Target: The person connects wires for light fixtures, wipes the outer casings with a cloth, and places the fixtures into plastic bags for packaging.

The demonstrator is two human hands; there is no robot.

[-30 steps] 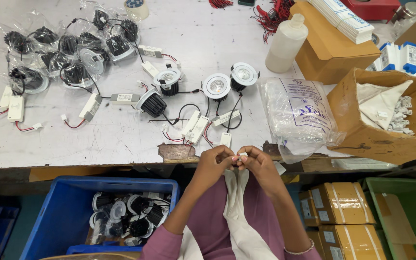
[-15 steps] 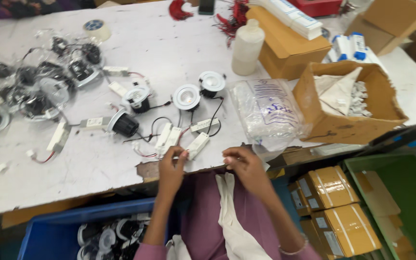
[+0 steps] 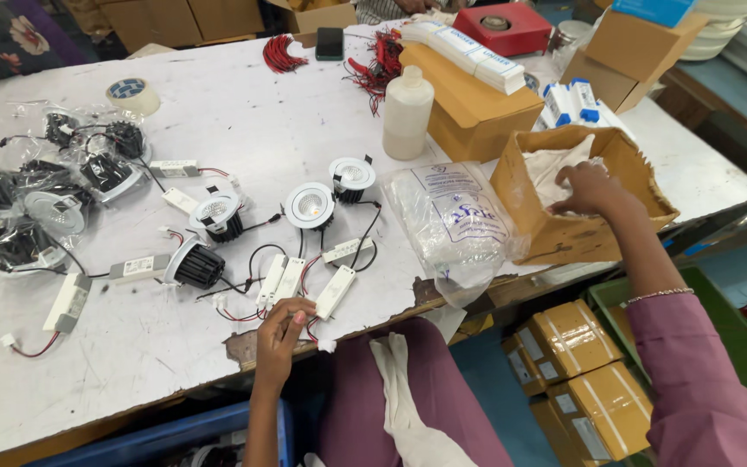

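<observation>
My left hand [image 3: 281, 331] rests at the table's front edge, its fingertips closed on a thin red wire [image 3: 303, 322] that leads to several white driver boxes [image 3: 335, 291]. Just behind them lie three white round downlights [image 3: 309, 206] and a black-bodied one [image 3: 195, 265], joined by black cables. My right hand [image 3: 584, 188] reaches to the right, down into an open cardboard box [image 3: 577, 235] with white pieces inside. Its fingers lie on those pieces, and I cannot see whether it grips one.
A clear plastic bag [image 3: 455, 223] lies between the lights and the box. A white bottle [image 3: 407, 112], stacked cartons [image 3: 477, 108], red wire bundles [image 3: 282, 54] and a tape roll [image 3: 134, 94] sit farther back. Bagged lights [image 3: 54, 203] lie left. Taped boxes [image 3: 571, 339] stand below the table.
My hands were together at my lap on a small white piece. They have parted: the right hand moved into the cardboard box and the left went to the wires at the table edge.
</observation>
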